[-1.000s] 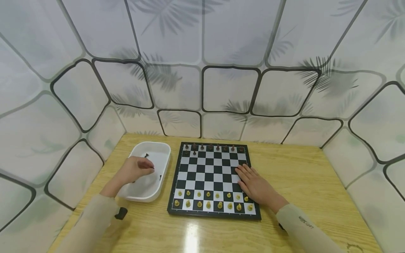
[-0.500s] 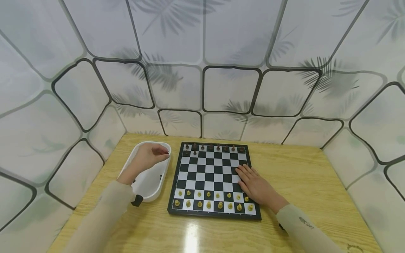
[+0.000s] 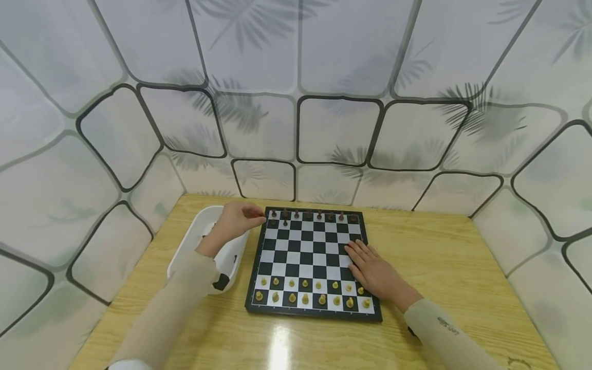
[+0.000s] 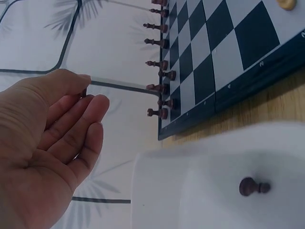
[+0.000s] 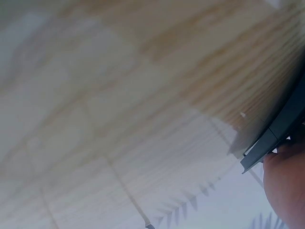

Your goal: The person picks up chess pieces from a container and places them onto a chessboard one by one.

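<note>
My left hand (image 3: 237, 220) hovers over the white tray's (image 3: 178, 257) far right side, near the board's far left corner. In the left wrist view its thumb and fingertip pinch a small dark chess piece (image 4: 84, 93), mostly hidden. The black-and-white chessboard (image 3: 306, 246) bears a far row of dark pieces (image 3: 319, 215), with two dark pawns, one of them this pawn (image 3: 284, 223), before them at the left. Two near rows hold yellow pieces (image 3: 305, 298). My right hand (image 3: 375, 271) rests with straight fingers on the board's right edge.
Inside the tray lie a few dark pieces, among them a pawn (image 4: 254, 186) on its side. The wooden table (image 3: 444, 267) reaches to a patterned curtain (image 3: 333, 131) at the back and sides.
My left hand has moved right and away from me, from over the tray's middle toward the board's far left corner, carrying the small dark piece. The right hand stays put.
</note>
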Demonstrator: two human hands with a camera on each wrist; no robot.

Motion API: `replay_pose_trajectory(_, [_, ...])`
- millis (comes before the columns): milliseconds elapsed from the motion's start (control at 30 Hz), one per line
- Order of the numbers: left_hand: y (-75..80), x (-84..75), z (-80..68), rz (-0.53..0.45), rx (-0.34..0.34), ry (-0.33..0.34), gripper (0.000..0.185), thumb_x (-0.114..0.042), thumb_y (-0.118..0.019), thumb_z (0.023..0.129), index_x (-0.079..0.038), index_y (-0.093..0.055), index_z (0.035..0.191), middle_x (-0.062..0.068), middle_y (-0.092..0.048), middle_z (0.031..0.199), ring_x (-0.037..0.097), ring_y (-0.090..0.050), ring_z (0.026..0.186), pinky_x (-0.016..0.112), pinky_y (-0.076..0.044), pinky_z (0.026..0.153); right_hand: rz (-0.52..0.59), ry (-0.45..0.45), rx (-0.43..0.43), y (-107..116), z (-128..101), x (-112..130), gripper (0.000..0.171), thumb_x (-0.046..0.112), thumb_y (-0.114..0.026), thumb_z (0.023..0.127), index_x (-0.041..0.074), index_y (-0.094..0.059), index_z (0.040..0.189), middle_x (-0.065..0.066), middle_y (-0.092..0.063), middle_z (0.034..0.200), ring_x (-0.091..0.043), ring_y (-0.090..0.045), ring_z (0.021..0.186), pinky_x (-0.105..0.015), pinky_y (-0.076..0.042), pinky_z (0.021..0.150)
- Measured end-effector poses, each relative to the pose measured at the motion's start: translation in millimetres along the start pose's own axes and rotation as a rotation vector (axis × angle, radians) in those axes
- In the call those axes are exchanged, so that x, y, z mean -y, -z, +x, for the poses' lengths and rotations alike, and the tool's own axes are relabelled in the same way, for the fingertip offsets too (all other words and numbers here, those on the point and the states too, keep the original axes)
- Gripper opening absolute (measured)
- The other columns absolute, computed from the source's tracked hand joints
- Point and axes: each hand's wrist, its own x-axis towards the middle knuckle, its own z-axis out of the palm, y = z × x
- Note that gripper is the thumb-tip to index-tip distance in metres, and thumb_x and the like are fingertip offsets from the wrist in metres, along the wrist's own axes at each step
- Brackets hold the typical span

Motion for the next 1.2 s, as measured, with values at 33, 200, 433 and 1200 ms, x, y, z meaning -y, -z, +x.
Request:
replay_pose_trajectory(33, [-2.1,-1.1,2.0,-0.001,0.005,0.001,0.024,-0.023,-0.078,0.096,-0.006,-0.079,0.113,0.012,-0.08,0.109,0.029,-0.075,0.102,0.043,-0.061,0.086,0.0,-0.002,0.003,0.3,-0.1,0.2,0.058,0.033,-0.046,0.112,0.001,-0.041,0.16,-0.019,-0.04,0.167,-0.042,-0.032,0.158,-0.058,-0.03,0.127])
replay_pose_trajectory(200, [-13.2,-5.1,11.9,0.004,0.019,-0.017,0.021,-0.021,-0.078,0.095,-0.006,-0.079,0.11,0.011,-0.08,0.108,0.028,-0.075,0.101,0.043,-0.061,0.086,0.007,-0.009,0.005,1.4,0.1,1.3,0.058,0.033,-0.047,0.112,0.001,-0.041,0.16,-0.019,-0.04,0.168,-0.041,-0.032,0.158,-0.057,-0.029,0.128])
replay_pose_trajectory(433, [-28.1,-10.6,26.0,0.021,0.022,-0.058,0.018,-0.018,-0.079,0.094,-0.006,-0.079,0.108,0.011,-0.08,0.107,0.028,-0.075,0.1,0.043,-0.061,0.088,0.013,-0.007,0.002,1.9,0.9,1.5,0.058,0.033,-0.048,0.112,0.001,-0.042,0.16,-0.018,-0.04,0.168,-0.041,-0.032,0.158,-0.057,-0.029,0.128])
replay_pose_trajectory(1200, [-78.1,-13.0,55.5,0.087,0.082,-0.006,0.02,-0.013,-0.075,0.097,-0.005,-0.08,0.113,0.011,-0.08,0.11,0.022,-0.073,0.095,0.035,-0.062,0.082,0.023,0.0,-0.003,-0.2,0.8,-0.8,0.058,0.033,-0.048,0.112,0.001,-0.041,0.16,-0.019,-0.04,0.167,-0.041,-0.032,0.158,-0.057,-0.029,0.128])
